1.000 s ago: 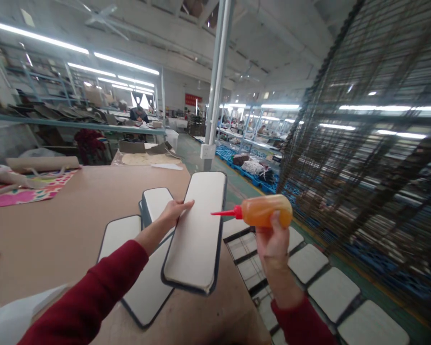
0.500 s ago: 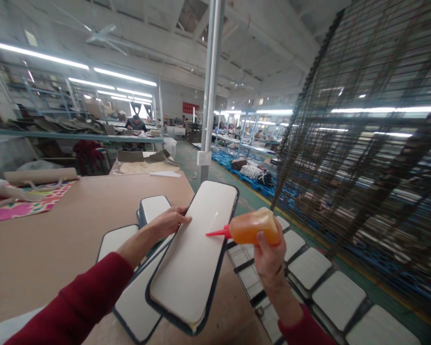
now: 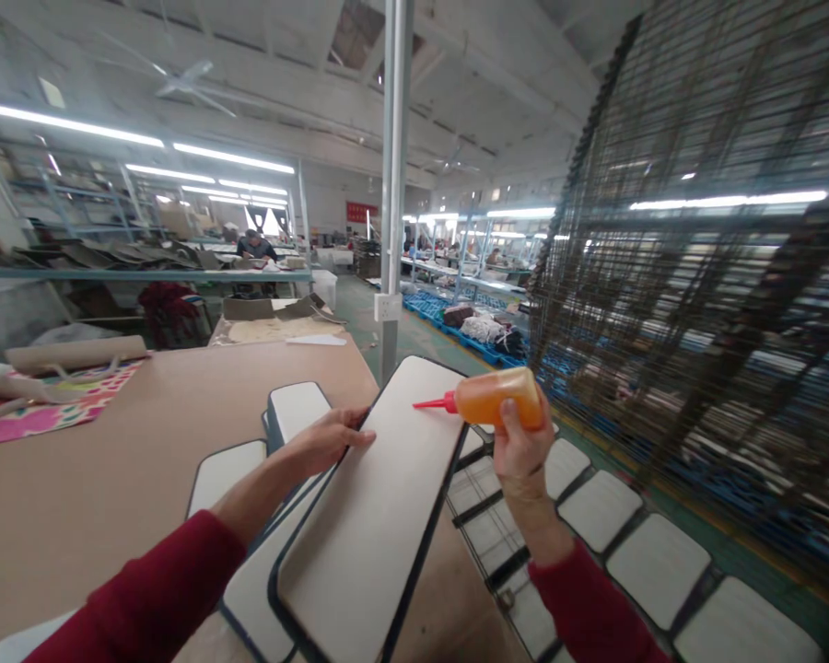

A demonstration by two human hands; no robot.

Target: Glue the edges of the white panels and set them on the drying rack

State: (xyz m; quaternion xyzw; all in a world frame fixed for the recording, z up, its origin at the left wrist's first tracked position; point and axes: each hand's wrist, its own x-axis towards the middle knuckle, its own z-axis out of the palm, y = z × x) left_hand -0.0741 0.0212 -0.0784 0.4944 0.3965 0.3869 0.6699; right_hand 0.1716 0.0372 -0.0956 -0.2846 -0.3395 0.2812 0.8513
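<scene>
My left hand (image 3: 328,439) grips the left edge of a long white panel with a dark rim (image 3: 377,516), holding it tilted above the brown table (image 3: 110,479). In my right hand (image 3: 521,451) is an orange squeeze bottle (image 3: 497,398); its red nozzle (image 3: 432,403) points left, just above the panel's far end. More white panels (image 3: 297,408) lie stacked on the table under and left of the held one. Both arms wear red sleeves.
White panels (image 3: 656,562) lie on a wire rack (image 3: 484,525) low at the right. A tall dark wire rack (image 3: 697,276) fills the right side. A metal post (image 3: 391,184) stands beyond the table. Patterned fabric (image 3: 48,410) and a roll lie far left. A person works at a distant bench.
The panel has swung closer and its near end dropped toward me. The bottle dipped to the panel's surface, then rose and moved toward the far end.
</scene>
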